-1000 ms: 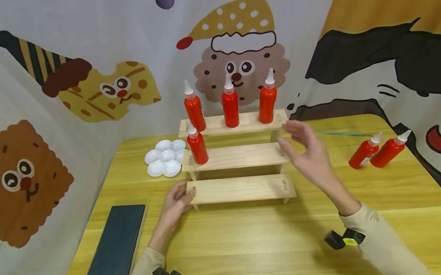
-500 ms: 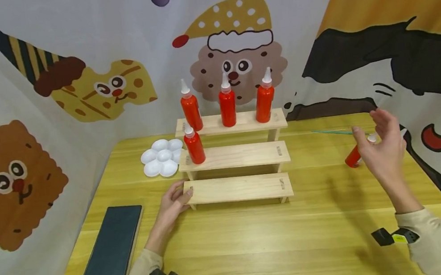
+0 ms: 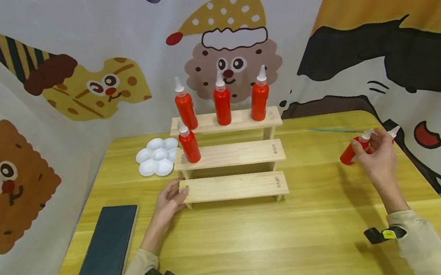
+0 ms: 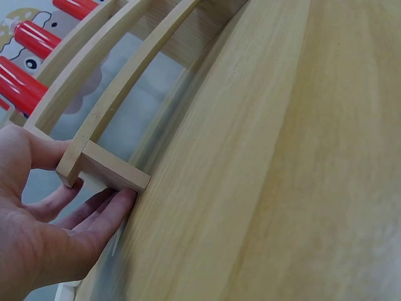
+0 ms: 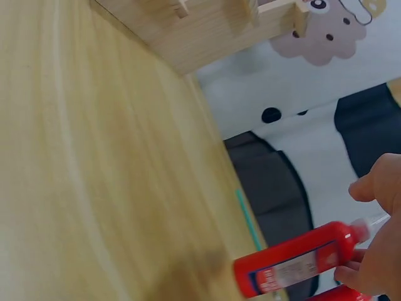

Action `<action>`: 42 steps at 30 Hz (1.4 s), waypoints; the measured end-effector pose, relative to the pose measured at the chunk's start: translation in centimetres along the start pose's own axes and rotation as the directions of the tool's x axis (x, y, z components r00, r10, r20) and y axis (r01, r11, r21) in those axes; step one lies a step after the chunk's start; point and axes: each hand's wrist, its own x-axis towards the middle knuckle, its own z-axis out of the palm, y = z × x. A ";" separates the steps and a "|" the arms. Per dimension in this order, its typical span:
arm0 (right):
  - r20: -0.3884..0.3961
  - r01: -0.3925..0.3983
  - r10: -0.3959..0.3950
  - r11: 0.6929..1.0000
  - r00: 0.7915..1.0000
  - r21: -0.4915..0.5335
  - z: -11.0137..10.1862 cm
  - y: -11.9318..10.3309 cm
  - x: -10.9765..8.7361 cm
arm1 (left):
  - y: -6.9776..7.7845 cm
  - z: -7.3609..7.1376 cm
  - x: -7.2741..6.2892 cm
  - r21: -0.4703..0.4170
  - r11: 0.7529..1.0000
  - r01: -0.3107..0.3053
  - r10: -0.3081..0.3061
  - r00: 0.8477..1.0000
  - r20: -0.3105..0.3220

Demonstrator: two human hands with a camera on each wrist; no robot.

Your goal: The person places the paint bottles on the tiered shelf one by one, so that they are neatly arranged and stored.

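Observation:
A three-tier wooden rack [image 3: 234, 187] stands mid-table. My left hand [image 3: 168, 200] grips the left end of its lowest step, as the left wrist view confirms, with the thumb over the top and the fingers against the end leg. Three red squeeze bottles with white nozzles, one of them the middle bottle [image 3: 223, 106], line the top step. Another red bottle [image 3: 190, 148] is on the left of the middle step. At the right, my right hand [image 3: 379, 154] surrounds the neck of a red squeeze bottle [image 5: 291, 266]; a gap shows between thumb and bottle. A second bottle [image 5: 338, 295] is mostly hidden behind the hand.
Left of the rack lies a white flower-shaped paint palette [image 3: 159, 154]. A dark flat board [image 3: 103, 255] is at the table's left side. Toward the back right is a thin teal paintbrush [image 3: 333, 130]. A printed cloth [image 3: 121, 40] hangs behind the table [image 3: 232, 252].
My right hand has moved from beside the rack to the far right, then down around the nearer bottle's neck. The left hand has kept its grip on the rack.

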 end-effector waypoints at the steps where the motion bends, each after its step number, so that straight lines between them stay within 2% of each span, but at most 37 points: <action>1: -0.001 0.000 0.000 1.000 1.000 -0.004 0.2 0.3 0.1 | 0.0 0.0 0.0 0.002 1.000 0.004 -0.004 1.000 0.000; 8: -0.004 -0.005 0.005 0.999 1.000 -0.037 1.6 1.8 0.4 | -0.1 -0.1 0.1 0.013 0.999 0.031 -0.031 0.999 -0.013; 17: -0.023 -0.028 0.028 1.000 0.999 -0.005 2.2 3.7 0.4 | 0.2 0.1 0.2 0.013 0.999 0.038 -0.038 0.999 -0.001; 27: -0.021 0.035 -0.036 0.999 0.999 -0.032 2.9 4.9 0.8 | 0.1 -0.2 0.5 0.002 0.999 0.036 -0.036 0.999 -0.009; 32: -0.005 0.016 -0.016 1.000 1.000 -0.013 2.8 3.6 0.2 | 0.1 -0.4 0.5 0.006 1.000 0.027 -0.027 1.000 0.007; 36: -0.001 0.063 -0.063 0.998 0.998 0.000 2.7 1.7 -0.5 | 0.1 -0.4 0.5 0.011 1.000 0.027 -0.028 1.000 0.012; 42: 0.100 0.119 -0.121 0.993 0.988 0.022 2.5 -2.0 -1.7 | 0.1 -0.2 0.7 0.014 0.999 0.036 -0.036 0.999 0.009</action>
